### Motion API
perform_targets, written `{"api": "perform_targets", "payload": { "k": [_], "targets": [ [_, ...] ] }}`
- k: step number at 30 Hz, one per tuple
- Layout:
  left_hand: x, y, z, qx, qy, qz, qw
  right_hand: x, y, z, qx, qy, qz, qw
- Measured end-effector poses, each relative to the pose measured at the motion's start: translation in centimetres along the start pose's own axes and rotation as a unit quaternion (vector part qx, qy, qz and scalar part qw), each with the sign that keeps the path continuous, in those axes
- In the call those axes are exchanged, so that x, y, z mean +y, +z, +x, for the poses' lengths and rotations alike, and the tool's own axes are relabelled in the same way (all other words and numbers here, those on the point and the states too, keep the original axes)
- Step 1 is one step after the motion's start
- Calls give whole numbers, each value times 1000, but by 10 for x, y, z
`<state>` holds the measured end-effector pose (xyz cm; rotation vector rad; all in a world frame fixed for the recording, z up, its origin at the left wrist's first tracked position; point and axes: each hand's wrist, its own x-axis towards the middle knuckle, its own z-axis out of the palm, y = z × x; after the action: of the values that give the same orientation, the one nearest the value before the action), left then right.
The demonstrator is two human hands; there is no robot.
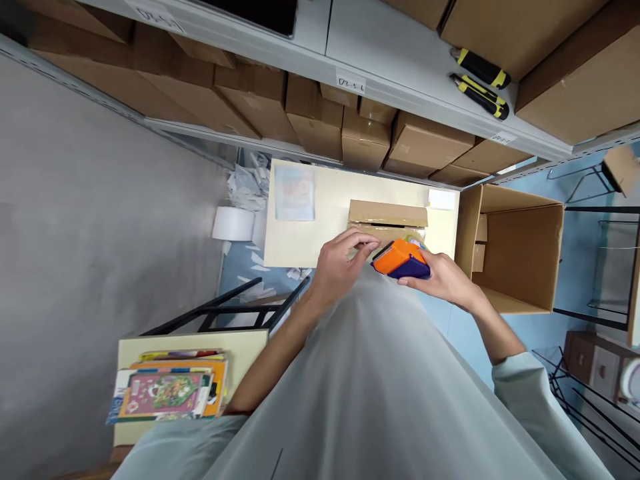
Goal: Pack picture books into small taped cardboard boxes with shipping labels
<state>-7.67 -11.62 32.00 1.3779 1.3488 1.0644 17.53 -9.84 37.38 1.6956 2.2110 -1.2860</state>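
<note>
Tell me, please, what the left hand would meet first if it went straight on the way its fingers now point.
Probably the orange and purple tool held in the right hand, just ahead of the left hand; depth is unclear, so it might instead brush the taped cardboard box.

left hand (344, 261): loosely curled | right hand (444, 276): gripping | arms (273, 350): angled forward, converging
</note>
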Motion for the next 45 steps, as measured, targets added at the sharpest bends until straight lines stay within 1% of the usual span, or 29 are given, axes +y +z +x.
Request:
{"api": "perform_targets", "payload": {
  "k": [3,5,8,11,13,15,17,19,23,27,29,33,37,40,45],
  "targets": [
    [-8,4,-9,-5,-42,-16,999,-4,-6,-2,-29,-12,0,999],
    [-12,0,-11,10,-66,-24,997,-5,-12,-2,-50,-10,-4,999],
    [-20,-14,-10,58,-95,-37,993,-5,-26,-2,-82,2,-6,997],
    [-35,-30,-3,68,-126,-61,988,-7,-45,5,-131,2,22,991],
    [-48,-35,4,63,-144,-88,984,-8,-56,19,-159,4,43,986],
    [-61,-35,11,67,-154,-119,979,-7,-64,41,-175,0,56,983],
    [-74,-30,19,78,-164,-142,973,-1,-69,67,-182,-13,60,981],
    [-86,-25,24,92,-176,-154,968,9,-72,92,-172,-26,54,983],
    [-105,-14,29,118,-200,-169,958,27,-72,129,-146,-34,35,988],
    [-119,-8,32,133,-224,-169,951,34,-63,144,-140,-28,40,989],
    [-125,-6,33,136,-236,-174,946,30,-58,148,-167,-16,44,985],
    [-135,-5,35,139,-263,-188,936,13,-54,151,-261,42,41,964],
    [-140,-5,36,141,-285,-192,928,-3,-55,150,-311,83,17,947],
    [-145,-5,37,138,-298,-197,924,-8,-53,151,-306,101,-2,947],
    [-153,-6,35,145,-310,-201,918,-11,-44,156,-291,107,-37,950]
  ]
}}
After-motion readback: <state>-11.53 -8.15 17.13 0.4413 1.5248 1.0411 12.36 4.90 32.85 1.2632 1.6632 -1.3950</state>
